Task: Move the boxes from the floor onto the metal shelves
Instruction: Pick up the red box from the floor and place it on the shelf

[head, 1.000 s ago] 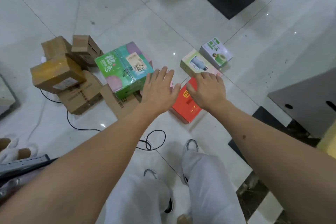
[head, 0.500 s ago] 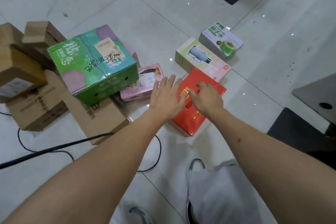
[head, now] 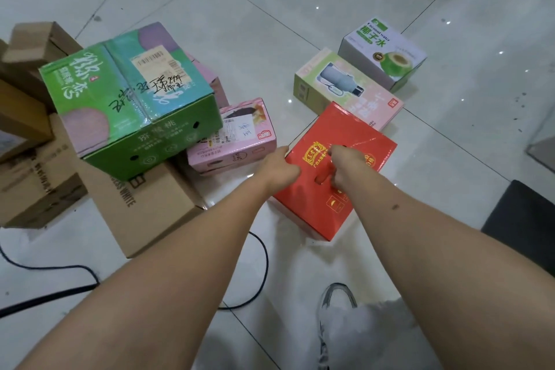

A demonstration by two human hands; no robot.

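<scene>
The red box (head: 336,165) lies on the floor (head: 300,24), with a pink box (head: 234,138) just left and an umbrella box (head: 348,87) touching its far edge. The left hand (head: 282,170), flat half a second ago, now grips its left edge; the right hand (head: 345,168) curls around the top handle.

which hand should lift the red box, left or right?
Right, probably. The right hand is already curled at the handle slot on top of the red box, while the left hand only curls over its left edge, good for steadying.
</scene>
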